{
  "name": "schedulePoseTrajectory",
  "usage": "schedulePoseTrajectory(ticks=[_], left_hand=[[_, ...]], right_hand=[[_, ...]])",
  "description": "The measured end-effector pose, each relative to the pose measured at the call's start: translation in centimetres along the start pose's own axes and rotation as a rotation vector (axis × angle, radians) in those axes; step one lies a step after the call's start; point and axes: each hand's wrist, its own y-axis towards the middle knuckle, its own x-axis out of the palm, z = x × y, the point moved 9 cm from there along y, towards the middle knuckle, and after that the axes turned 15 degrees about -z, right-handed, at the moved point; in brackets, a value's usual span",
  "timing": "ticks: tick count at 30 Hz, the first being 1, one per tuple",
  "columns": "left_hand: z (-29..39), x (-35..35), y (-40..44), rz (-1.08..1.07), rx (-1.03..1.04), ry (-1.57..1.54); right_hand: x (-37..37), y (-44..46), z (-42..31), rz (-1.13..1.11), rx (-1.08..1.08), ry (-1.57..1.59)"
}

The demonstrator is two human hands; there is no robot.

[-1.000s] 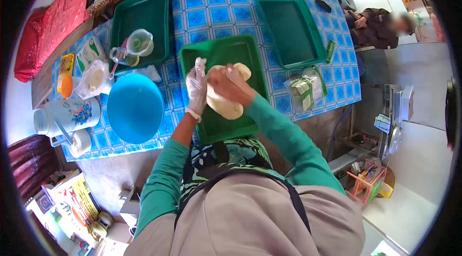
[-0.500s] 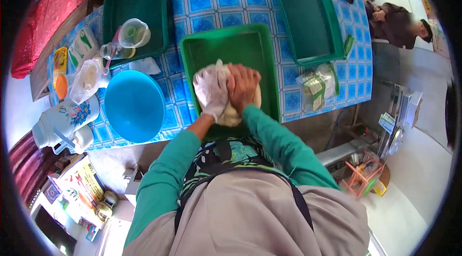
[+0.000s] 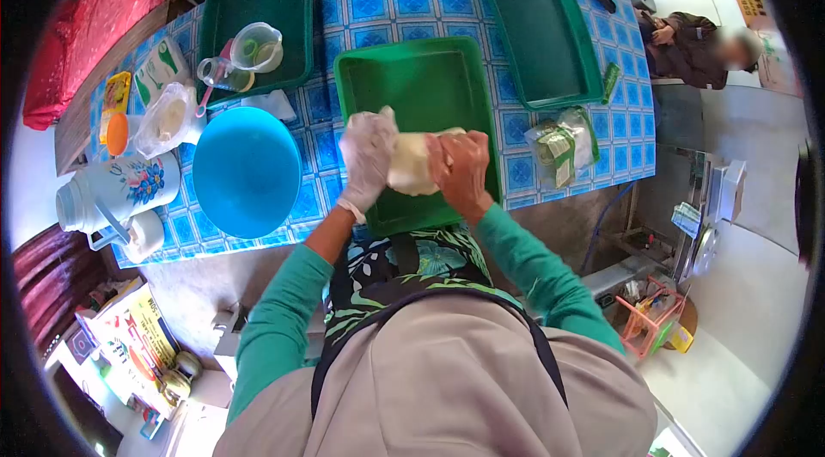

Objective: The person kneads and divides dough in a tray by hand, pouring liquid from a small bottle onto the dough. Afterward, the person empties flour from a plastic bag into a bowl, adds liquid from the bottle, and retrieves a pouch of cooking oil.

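Note:
A pale lump of dough (image 3: 412,166) is between my two hands, over the bright green tray (image 3: 414,220). My left hand (image 3: 367,154), in a thin whitish glove, grips the dough's left side with curled fingers. My right hand (image 3: 461,171) has its fingers closed on the right end of the dough. Both hands are a little blurred, and the underside of the dough is hidden.
Left of the tray stands a blue bowl (image 3: 247,173), with a floral thermos (image 3: 125,190) beyond. A dark green tray (image 3: 301,36) holds a plastic measuring cup (image 3: 256,48) and a jar. Another green tray (image 3: 550,36) and plastic packets (image 3: 563,147) lie right. A person (image 3: 696,49) sits nearby.
My hands were side by side pressing on top of the dough; now they are apart, gripping its two sides. The dough looks narrower and lifted. The camera view has shifted slightly.

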Motion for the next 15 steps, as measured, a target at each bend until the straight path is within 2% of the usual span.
schedulePoseTrajectory(ticks=[1,3,5,7,8,9,11,13,15], left_hand=[[2.0,0.9,-1.7,0.120,0.280,0.173],[1.5,5.6,-3.2,-0.089,0.227,0.511],[0.1,6.7,-4.1,-0.111,0.157,0.438],[-0.8,6.5,-4.8,-0.027,0.143,0.589],[-1.3,6.8,-4.2,-0.028,0.121,0.565],[-1.0,7.0,-3.2,-0.031,0.122,0.570],[-1.3,7.3,-0.1,-0.041,-0.048,0.675],[-0.8,7.0,2.3,0.048,0.006,0.613],[-0.5,6.3,3.8,0.175,0.021,0.565]], right_hand=[[0.8,-0.5,0.5,0.013,0.053,0.051],[0.6,-1.7,-0.4,0.405,0.003,-0.112],[3.4,-2.2,0.5,0.326,-0.012,-0.076],[5.0,-1.9,0.5,0.257,-0.053,-0.127],[5.4,-1.1,1.5,0.248,-0.042,-0.114],[5.2,-0.3,2.2,0.250,-0.040,-0.109],[4.1,2.1,3.8,0.310,-0.035,-0.155],[1.9,4.5,4.5,0.340,-0.040,-0.144],[2.5,7.3,5.3,0.081,0.064,-0.169]])
